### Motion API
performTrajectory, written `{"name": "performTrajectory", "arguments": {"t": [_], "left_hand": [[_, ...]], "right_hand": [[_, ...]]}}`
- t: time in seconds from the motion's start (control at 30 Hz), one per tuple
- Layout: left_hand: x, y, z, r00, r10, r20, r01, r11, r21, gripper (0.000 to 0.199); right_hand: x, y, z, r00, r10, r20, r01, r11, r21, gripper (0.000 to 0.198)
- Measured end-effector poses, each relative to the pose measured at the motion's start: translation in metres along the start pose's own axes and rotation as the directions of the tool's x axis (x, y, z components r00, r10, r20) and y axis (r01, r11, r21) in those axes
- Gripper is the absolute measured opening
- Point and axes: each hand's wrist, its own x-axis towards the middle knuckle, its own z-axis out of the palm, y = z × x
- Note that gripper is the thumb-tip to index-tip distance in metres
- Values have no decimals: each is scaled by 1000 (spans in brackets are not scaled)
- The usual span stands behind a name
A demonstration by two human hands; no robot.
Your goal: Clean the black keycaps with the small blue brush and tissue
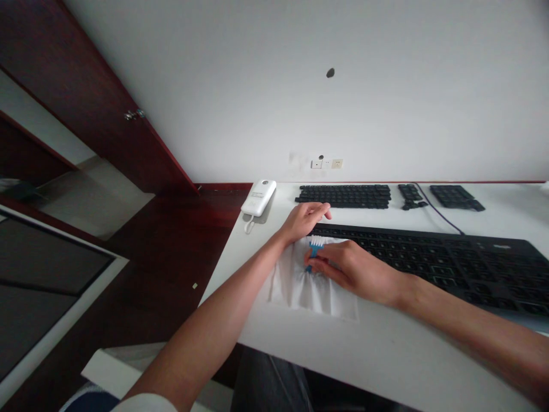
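My right hand point(347, 266) pinches a small blue brush point(316, 250) with white bristles that point up and away from me. Beneath it, a crumpled white tissue point(338, 303) lies on the desk and partly under the keyboard's left end. The black keyboard point(429, 257) has its keycaps off across most of its face. My left hand point(305, 220) rests at the keyboard's far left corner, fingers loosely stretched to the right with nothing visible in them. Part of its fingers is hidden from view.
Behind the keyboard lie grouped black keycaps point(343, 195), a smaller group point(409, 194) and a number-pad block point(455, 197). A dark cable point(441, 213) runs between them. A white power bank point(259, 197) with a loop sits at the white desk's point(386, 349) left edge. Wall sockets point(326, 164) are behind.
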Motion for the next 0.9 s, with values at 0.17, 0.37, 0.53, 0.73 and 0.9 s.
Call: {"name": "performTrajectory", "arguments": {"t": [0.17,0.37,0.53,0.73,0.9], "left_hand": [[0,-1,1,1000,24,-4,-24,1000,-3,55],[0,1,1,1000,25,4,-25,1000,16,55],[0,-2,2,1000,28,1,-28,1000,13,53],[1,-4,2,1000,27,4,-27,1000,2,53],[0,-1,2,999,37,12,-37,999,-6,51]], "right_hand": [[0,-6,4,998,-63,3,63,990,-129,33],[2,-4,9,996,-86,-30,79,977,-200,30],[3,-2,11,994,-77,-79,59,976,-208,31],[4,-4,7,998,-49,-32,43,986,-159,33],[4,-2,8,992,-102,-75,85,975,-204,31]]}}
